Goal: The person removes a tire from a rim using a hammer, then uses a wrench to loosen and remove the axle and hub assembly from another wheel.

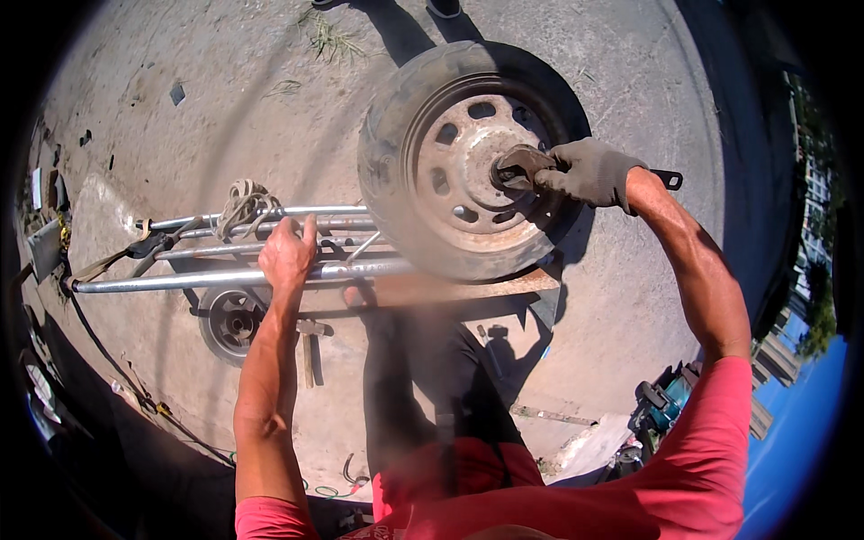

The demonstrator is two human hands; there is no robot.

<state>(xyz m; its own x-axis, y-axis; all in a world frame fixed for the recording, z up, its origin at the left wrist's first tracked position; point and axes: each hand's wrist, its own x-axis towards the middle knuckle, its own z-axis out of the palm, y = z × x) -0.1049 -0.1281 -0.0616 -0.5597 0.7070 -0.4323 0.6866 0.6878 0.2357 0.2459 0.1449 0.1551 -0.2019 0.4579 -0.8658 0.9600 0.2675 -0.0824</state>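
Observation:
My right hand (589, 173), in a grey work glove, grips an adjustable wrench (524, 168). The wrench's jaws are at the hub in the middle of a wheel (472, 135) with a worn black tyre and a rusty steel rim; its handle end shows beyond my wrist. My bare left hand (288, 254) is closed on the metal tube frame (202, 280), left of the wheel. Its fingers are partly hidden, and one digit points up. The wheel lies at the frame's right end, above a rusty metal bar (459, 290). A coiled rope (245, 209) rests over the tubes beside my left hand.
A smaller wheel (232, 322) sits beneath the frame, with a hammer (312, 346) on the ground beside it. A teal power tool (664, 402) lies at the lower right. Another person's shoe (444, 8) shows at the top. Cables run along the lower left.

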